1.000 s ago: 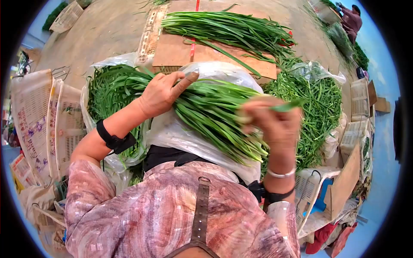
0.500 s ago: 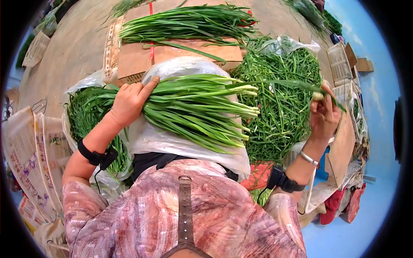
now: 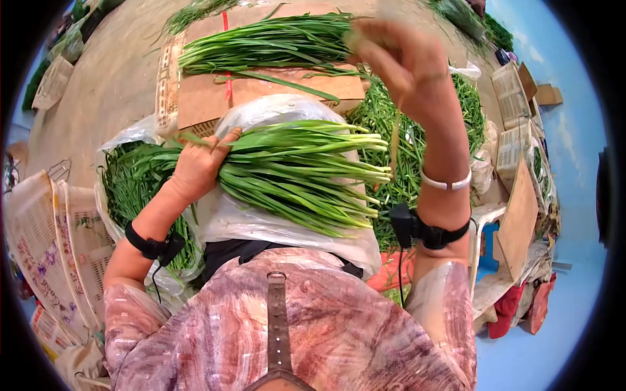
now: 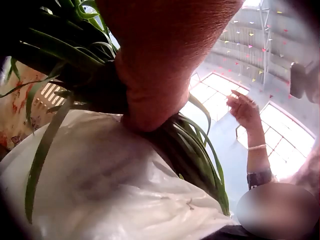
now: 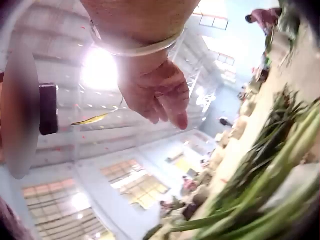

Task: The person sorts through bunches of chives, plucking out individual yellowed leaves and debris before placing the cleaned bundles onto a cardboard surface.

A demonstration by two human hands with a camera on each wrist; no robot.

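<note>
My left hand (image 3: 197, 164) grips a bunch of garlic chives (image 3: 297, 173) by its leafy part, with the pale stem ends fanned out to the right. Under the bunch lies white plastic sheeting (image 3: 225, 218) spread over the lap. Raised at the upper right, my right hand (image 3: 411, 62) blurs in front of a second chive bunch's right end. Its fingers look loosely bent in the right wrist view. A thin yellowed leaf (image 5: 97, 118) dangles beside that hand, away from the fingertips.
The second chive bunch (image 3: 261, 45) lies on a cardboard-topped crate ahead. Loose greens (image 3: 466, 124) heap up on the right, and a plastic bag of leaves (image 3: 134, 192) stands left. White crates (image 3: 85, 228) flank the left side; a board (image 3: 518, 221) leans at right.
My right hand first drew a green leaf out to the right, then swung up and forward; that leaf no longer shows in it. My left hand keeps its grip on the bunch.
</note>
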